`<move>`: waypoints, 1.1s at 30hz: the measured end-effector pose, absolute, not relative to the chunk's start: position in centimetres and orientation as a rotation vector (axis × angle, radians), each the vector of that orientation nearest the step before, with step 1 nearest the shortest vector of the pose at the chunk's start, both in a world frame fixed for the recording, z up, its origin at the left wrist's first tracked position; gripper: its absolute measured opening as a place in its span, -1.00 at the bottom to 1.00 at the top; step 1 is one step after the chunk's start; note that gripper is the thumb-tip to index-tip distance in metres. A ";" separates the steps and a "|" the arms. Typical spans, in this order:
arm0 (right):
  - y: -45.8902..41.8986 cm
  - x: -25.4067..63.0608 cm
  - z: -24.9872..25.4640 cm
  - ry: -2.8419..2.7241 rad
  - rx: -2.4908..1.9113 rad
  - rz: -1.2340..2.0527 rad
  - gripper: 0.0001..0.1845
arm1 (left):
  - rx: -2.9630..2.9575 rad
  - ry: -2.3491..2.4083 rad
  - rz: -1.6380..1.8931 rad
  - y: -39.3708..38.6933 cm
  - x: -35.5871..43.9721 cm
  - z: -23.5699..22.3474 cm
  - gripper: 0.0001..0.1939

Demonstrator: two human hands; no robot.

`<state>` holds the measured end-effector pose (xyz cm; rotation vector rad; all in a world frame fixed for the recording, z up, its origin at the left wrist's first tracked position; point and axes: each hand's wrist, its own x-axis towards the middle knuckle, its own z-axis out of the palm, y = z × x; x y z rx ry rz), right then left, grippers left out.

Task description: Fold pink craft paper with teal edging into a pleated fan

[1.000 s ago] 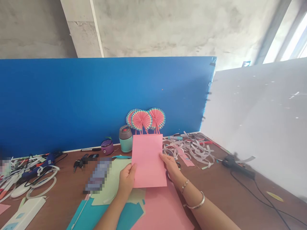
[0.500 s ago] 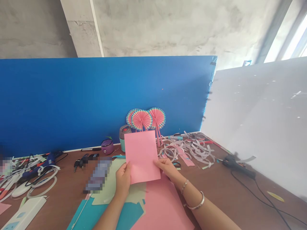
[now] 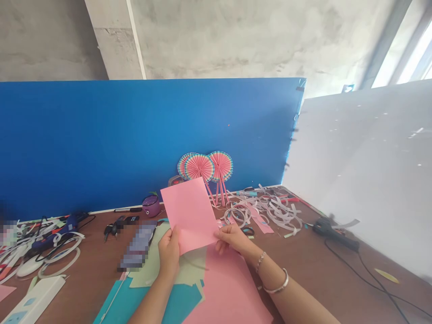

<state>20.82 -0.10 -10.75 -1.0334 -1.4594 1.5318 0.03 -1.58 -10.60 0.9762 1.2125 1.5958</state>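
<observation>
A flat pink paper sheet (image 3: 189, 213) is up in the air over the table, tilted, with one corner pointing up and to the left. The left hand (image 3: 168, 254) is closed on its bottom edge. The right hand (image 3: 232, 238) has hold of its lower right corner, with the fingers a little spread.

Under the hands lie a big pink paper sheet (image 3: 229, 292), a pale green paper sheet (image 3: 148, 258) and a teal paper sheet (image 3: 145, 301), on a brown wooden surface (image 3: 297, 256). The top corner of the held sheet is in front of a round paper fan (image 3: 199, 167), and the fan's thin pink sticks are just beside its upper edge. A pile of thin white paper strips (image 3: 273, 211) sits to the right, near the right hand. A tall blue board (image 3: 135, 135) stands along the back edge of the surface.
</observation>
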 end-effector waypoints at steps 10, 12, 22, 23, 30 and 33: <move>-0.1 21.0 -10.9 -1.481 -1.004 1.570 -0.58 | 0.918 1.228 1.645 -1.4 -0.2 -10.5 -0.55; -0.3 21.2 -10.6 -1.506 -1.006 1.569 -0.56 | 0.932 1.224 1.639 -1.4 -0.3 -10.5 -0.54; -0.4 21.5 -9.8 -1.277 -0.897 1.514 -0.57 | 1.140 1.171 1.384 -1.5 -0.5 -10.1 -0.56; -0.3 21.5 -9.8 -1.252 -0.873 1.509 -0.58 | 1.158 1.157 1.334 -1.5 -0.4 -10.1 -0.55; 0.2 21.8 -9.9 -1.056 -0.935 1.350 -0.57 | 1.188 1.048 1.134 -1.3 -0.3 -10.3 -0.53; 0.4 22.1 -9.7 -1.013 -0.933 1.308 -0.58 | 1.194 1.019 1.099 -1.4 -0.5 -9.9 -0.55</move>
